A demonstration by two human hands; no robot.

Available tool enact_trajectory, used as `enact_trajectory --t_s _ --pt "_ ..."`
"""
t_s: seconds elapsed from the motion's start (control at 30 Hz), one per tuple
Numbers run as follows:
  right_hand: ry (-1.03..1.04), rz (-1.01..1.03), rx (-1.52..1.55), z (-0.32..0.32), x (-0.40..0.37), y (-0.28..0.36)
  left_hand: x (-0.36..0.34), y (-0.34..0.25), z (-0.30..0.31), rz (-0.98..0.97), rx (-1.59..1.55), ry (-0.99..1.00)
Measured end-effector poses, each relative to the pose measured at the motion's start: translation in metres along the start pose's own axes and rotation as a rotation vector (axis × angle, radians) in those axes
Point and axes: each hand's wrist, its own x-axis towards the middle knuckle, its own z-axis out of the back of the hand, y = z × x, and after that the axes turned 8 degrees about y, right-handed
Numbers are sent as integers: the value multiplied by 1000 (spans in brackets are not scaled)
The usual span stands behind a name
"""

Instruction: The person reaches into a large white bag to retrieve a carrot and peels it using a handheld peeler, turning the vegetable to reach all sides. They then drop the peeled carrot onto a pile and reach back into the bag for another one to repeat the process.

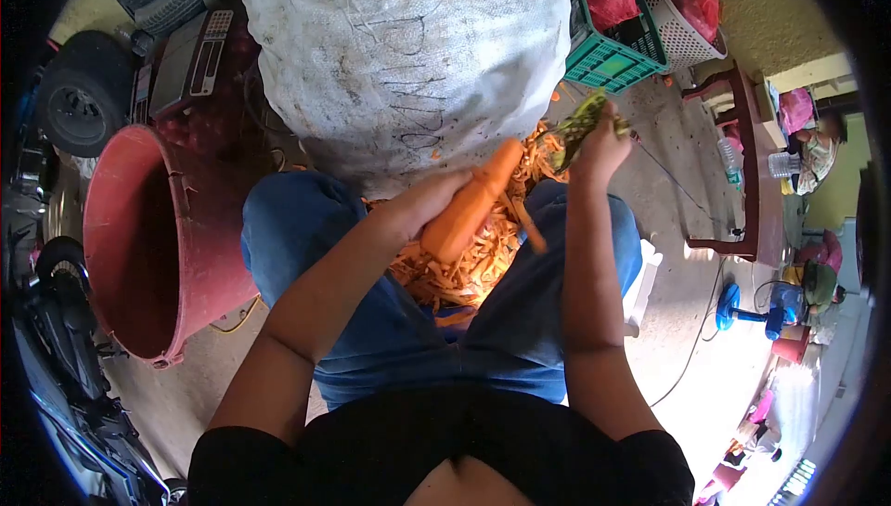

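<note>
My left hand [434,201] is wrapped around a thick orange carrot [475,207], which slants up and to the right between my knees. My right hand [603,151] is closed on a green-and-yellow patterned tool [583,125] that looks like a peeler; its working end is blurred. That hand is apart from the carrot, up and to its right. A heap of orange carrot peelings [473,269] lies below the carrot, between my legs, and spreads up toward the right hand. One loose strip hangs beside the carrot.
A large white woven sack [408,60] stands right in front of me. At my left is a red tub [176,246] lying on its side. A green crate [617,56] and a white basket [682,28] stand at the upper right, a blue fan [742,313] farther right.
</note>
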Motion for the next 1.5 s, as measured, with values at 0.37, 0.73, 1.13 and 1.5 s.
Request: enact_trajectory --t_s 0.37,0.73,1.13,1.5 --pt "599 -30 -268 -30 -98 -9 8 -1 13 -261 -354 -260" --pt "-8 165 -505 -8 3 -13 -12 -6 -14 -18 120 -262" --pt "546 -109 -138 -31 -92 3 12 2 24 -356 -370 -157" --pt "125 92 -497 -23 -32 -6 -4 -4 1 -143 106 -65"
